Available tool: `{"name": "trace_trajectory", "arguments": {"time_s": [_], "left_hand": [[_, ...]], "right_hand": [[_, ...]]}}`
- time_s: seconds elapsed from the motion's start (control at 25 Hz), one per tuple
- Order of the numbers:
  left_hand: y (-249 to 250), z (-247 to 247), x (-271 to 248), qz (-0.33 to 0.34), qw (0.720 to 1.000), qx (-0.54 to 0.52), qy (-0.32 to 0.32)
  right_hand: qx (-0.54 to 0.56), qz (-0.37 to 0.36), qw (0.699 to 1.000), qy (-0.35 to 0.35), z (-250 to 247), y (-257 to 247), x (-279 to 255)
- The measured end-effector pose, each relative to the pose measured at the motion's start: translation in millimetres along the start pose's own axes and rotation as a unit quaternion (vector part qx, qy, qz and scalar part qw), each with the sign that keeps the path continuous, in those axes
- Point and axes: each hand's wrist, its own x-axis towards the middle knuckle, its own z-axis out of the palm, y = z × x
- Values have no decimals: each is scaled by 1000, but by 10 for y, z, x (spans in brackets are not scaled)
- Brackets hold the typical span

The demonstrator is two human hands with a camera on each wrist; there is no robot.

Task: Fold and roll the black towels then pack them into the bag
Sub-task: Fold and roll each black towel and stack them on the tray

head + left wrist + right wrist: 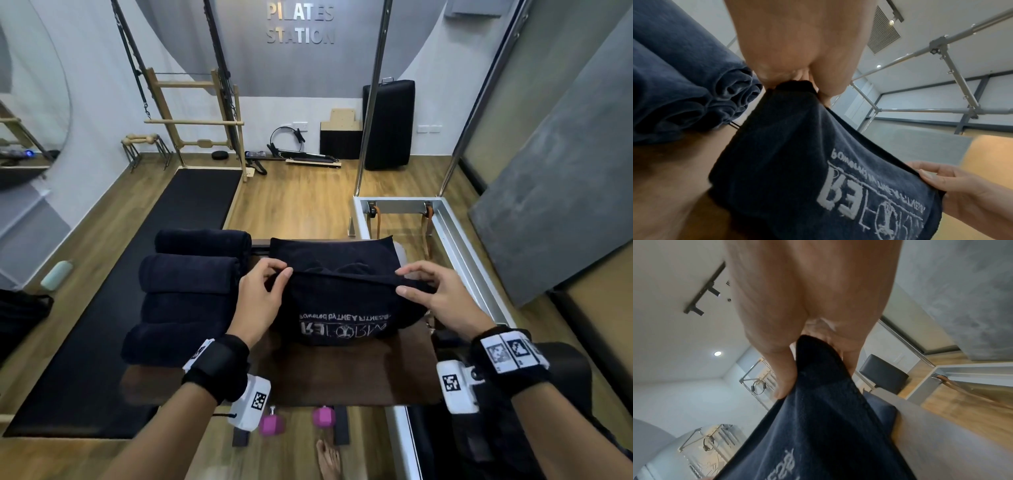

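Two hands raise one black towel [346, 308] over the middle of the brown surface [325, 373]: left hand [262, 294] and right hand [436, 298] each pinch an upper corner between thumb and curled fingers [935, 177], printed logo facing near. Four rolled towels [186, 291] lie stacked at the surface's left edge, just beside the left hand.

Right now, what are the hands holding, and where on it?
Both grip one black towel by its raised edge: the left hand pinches the left end, the right hand the right end.
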Motion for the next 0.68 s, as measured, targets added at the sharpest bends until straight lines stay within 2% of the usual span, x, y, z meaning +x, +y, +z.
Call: {"name": "trace_trajectory", "arguments": {"time_s": [0.2,0.36,0.44,0.52,0.68], "left_hand": [[-28,155,532,3,999,40,-34],[-168,377,897,-49,995,48,-70],[-270,487,1047,-86,994,54,-45],[-365,568,1157,-113,991,64,15],[-514,716,1327,-157,977,95,108]], "right_hand": [[10,4,999,43,-250,156,703],[-40,33,994,100,-240,451,1181],[-61,56,990,115,-214,588,1377],[-77,78,988,111,-190,687,1529],[-76,99,991,37,-184,788,1775]]}}
